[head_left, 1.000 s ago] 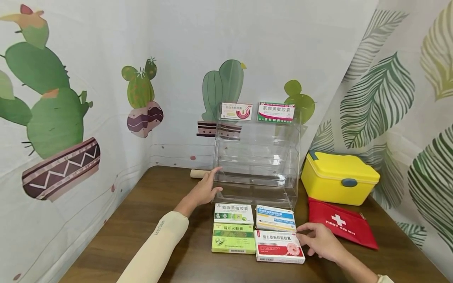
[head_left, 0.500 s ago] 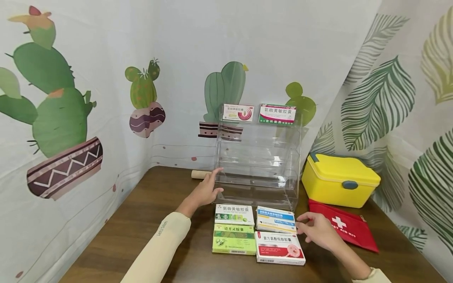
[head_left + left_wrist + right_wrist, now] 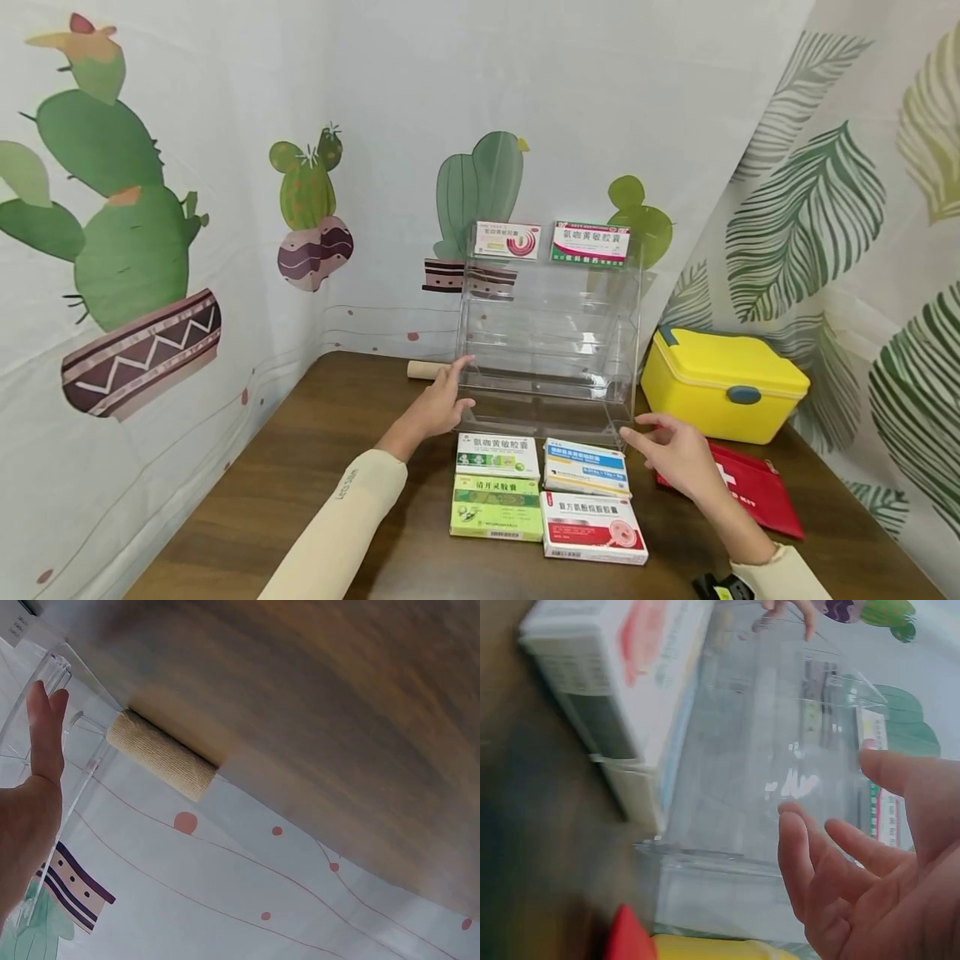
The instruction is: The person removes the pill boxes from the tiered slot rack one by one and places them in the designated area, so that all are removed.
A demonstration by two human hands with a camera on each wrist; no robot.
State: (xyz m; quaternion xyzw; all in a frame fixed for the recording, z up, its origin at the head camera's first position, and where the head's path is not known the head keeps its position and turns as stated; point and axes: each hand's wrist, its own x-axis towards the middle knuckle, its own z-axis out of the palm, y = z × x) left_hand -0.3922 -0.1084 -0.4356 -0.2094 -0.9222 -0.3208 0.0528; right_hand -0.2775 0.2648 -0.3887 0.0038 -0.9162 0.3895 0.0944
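- Centrally, a clear acrylic rack (image 3: 547, 350) stands on the far middle of the wooden table (image 3: 315, 467), its stepped shelves mostly bare.
- Two medicine boxes sit on its top shelf: a pink-and-white box (image 3: 507, 240) on the left and a green-and-white box (image 3: 590, 243) on the right.
- The left hand (image 3: 438, 404) lies with straight fingers flat against the rack's left side wall; the left wrist view shows the palm and fingers (image 3: 45, 727) along the clear edge, nothing gripped.
- The right hand (image 3: 671, 454) is at the rack's near right corner, fingers spread and relaxed; whether it touches the wall cannot be told. In the right wrist view its loosely bent fingers (image 3: 810, 855) hold nothing.
- The two hands are well apart, one on each side of the rack.
- Four more boxes lie flat on the table just near of the rack, in two rows: a green-striped white box (image 3: 497, 455) far left, a blue-striped box (image 3: 586, 467) far right, a lime green box (image 3: 497, 506) near left, and a red-and-white box (image 3: 592, 527) near right.
- A beige roll (image 3: 161, 754) lies on the table left of the rack, against the cactus-print cloth.
- Right of the rack stands a yellow case (image 3: 723, 383), with a red first-aid pouch (image 3: 757, 496) near of it, partly behind the right hand.
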